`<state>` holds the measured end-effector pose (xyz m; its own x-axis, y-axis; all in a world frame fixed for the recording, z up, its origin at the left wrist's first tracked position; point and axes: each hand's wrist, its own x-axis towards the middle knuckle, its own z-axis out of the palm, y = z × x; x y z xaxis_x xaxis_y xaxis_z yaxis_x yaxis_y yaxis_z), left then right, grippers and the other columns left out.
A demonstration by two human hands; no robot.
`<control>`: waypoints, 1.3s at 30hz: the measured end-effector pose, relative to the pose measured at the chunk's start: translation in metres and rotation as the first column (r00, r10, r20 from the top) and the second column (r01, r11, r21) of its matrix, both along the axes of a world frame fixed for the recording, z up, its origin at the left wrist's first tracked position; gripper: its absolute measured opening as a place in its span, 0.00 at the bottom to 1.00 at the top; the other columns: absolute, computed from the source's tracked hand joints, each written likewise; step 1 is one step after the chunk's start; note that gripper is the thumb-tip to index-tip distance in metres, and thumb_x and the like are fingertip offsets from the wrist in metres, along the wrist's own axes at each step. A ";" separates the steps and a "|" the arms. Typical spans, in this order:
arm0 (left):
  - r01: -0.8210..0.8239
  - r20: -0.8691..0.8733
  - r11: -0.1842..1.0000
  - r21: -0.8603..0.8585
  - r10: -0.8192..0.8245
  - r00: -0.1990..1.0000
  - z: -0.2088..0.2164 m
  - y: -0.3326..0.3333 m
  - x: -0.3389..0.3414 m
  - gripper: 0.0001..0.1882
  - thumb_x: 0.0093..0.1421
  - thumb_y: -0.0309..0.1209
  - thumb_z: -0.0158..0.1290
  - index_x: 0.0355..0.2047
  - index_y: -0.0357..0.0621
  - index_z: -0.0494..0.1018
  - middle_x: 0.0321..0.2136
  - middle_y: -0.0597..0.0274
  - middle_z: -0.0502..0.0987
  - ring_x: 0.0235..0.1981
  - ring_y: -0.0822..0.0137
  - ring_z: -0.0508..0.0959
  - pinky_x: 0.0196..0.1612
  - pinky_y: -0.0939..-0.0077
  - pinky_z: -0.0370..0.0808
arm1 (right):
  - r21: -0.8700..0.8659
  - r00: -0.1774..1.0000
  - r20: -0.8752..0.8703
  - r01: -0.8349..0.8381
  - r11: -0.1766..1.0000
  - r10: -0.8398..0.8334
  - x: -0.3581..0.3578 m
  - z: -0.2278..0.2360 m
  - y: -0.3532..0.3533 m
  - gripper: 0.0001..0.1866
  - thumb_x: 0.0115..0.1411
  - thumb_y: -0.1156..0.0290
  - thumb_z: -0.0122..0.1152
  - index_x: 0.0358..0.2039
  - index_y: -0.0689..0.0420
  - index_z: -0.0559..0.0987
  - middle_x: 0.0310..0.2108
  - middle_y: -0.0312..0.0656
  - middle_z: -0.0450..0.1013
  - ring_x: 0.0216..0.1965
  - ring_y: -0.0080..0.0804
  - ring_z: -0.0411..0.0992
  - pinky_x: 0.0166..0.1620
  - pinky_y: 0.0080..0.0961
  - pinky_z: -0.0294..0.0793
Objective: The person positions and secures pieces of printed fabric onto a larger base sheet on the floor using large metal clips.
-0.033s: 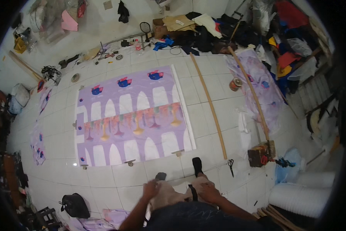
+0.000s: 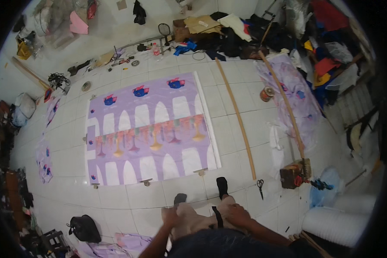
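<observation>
My left hand (image 2: 172,218) rests on the left thigh of my beige trousers (image 2: 198,220), its fingers partly blurred but seemingly laid out along the cloth. On the other thigh lies my right hand (image 2: 238,215), fingers spread and holding nothing. In front of my feet, a large lilac printed fabric sheet (image 2: 129,92) is spread flat on the tiled floor. It bears blue-and-red motifs, white arch shapes and a pink-orange band. Metal clips (image 2: 146,182) sit along its near and left edges. Neither hand touches the sheet.
A long wooden stick (image 2: 235,112) lies right of the sheet, black scissors (image 2: 260,189) near its end. Farther right, another stick (image 2: 284,96) lies over crumpled lilac fabric (image 2: 303,116), beside a spool (image 2: 266,93). A black bag (image 2: 85,228) lies near left; heaped cloth (image 2: 236,45) lines the back.
The whole scene sits slightly further right in the picture. My left hand has shifted a little down and right along the thigh; my right hand stays on its thigh.
</observation>
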<state>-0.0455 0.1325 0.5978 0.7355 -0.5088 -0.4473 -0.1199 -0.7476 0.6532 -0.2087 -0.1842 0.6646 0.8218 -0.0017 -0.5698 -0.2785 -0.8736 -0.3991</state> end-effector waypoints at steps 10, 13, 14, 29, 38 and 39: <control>0.055 -0.751 0.974 0.220 0.133 0.647 0.022 0.014 -0.222 0.21 0.60 0.40 0.57 0.48 0.41 0.74 0.43 0.44 0.76 0.47 0.46 0.76 0.52 0.54 0.72 | 0.585 0.686 -0.525 -0.139 0.799 0.504 -0.023 0.002 -0.112 0.20 0.71 0.55 0.44 0.52 0.56 0.73 0.49 0.56 0.74 0.50 0.54 0.73 0.54 0.45 0.71; -0.006 -0.743 0.957 0.290 0.229 0.629 -0.033 0.003 -0.216 0.21 0.61 0.41 0.56 0.49 0.41 0.73 0.41 0.46 0.76 0.45 0.49 0.76 0.49 0.57 0.73 | 0.774 0.406 -0.539 -0.107 0.624 0.738 -0.060 -0.053 -0.124 0.20 0.72 0.57 0.43 0.53 0.57 0.73 0.49 0.57 0.73 0.51 0.54 0.73 0.54 0.43 0.71; -0.034 -0.718 0.955 0.296 0.246 0.652 -0.065 -0.006 -0.204 0.21 0.61 0.41 0.56 0.49 0.40 0.73 0.41 0.47 0.76 0.44 0.50 0.76 0.47 0.58 0.73 | 0.793 0.366 -0.548 -0.057 0.606 0.752 -0.055 -0.082 -0.129 0.21 0.72 0.57 0.43 0.54 0.58 0.72 0.49 0.57 0.73 0.50 0.53 0.73 0.54 0.43 0.71; -0.994 -0.505 -0.097 -0.054 0.861 -0.057 -0.562 -0.098 0.072 0.35 0.65 0.36 0.54 0.66 0.35 0.53 0.39 0.54 0.74 0.36 0.64 0.75 0.41 0.69 0.75 | -0.411 0.628 0.528 0.778 0.475 -0.571 0.110 -0.654 -0.418 0.44 0.59 0.41 0.59 0.68 0.49 0.56 0.60 0.55 0.65 0.60 0.53 0.63 0.58 0.50 0.67; -0.935 -0.435 -0.219 -0.277 0.897 -0.081 -0.616 -0.078 0.092 0.31 0.62 0.31 0.55 0.62 0.31 0.57 0.30 0.56 0.76 0.25 0.69 0.74 0.30 0.74 0.73 | -0.316 0.616 0.540 0.780 0.541 -0.573 0.095 -0.702 -0.433 0.30 0.71 0.52 0.47 0.66 0.55 0.64 0.49 0.58 0.72 0.51 0.57 0.72 0.52 0.48 0.72; -0.931 -0.425 -0.223 -0.289 0.901 -0.084 -0.620 -0.074 0.092 0.31 0.62 0.31 0.55 0.62 0.32 0.57 0.30 0.55 0.76 0.25 0.69 0.74 0.30 0.74 0.73 | -0.260 0.616 0.553 0.767 0.587 -0.561 0.103 -0.700 -0.421 0.28 0.71 0.53 0.45 0.65 0.56 0.65 0.48 0.58 0.73 0.51 0.56 0.73 0.52 0.46 0.72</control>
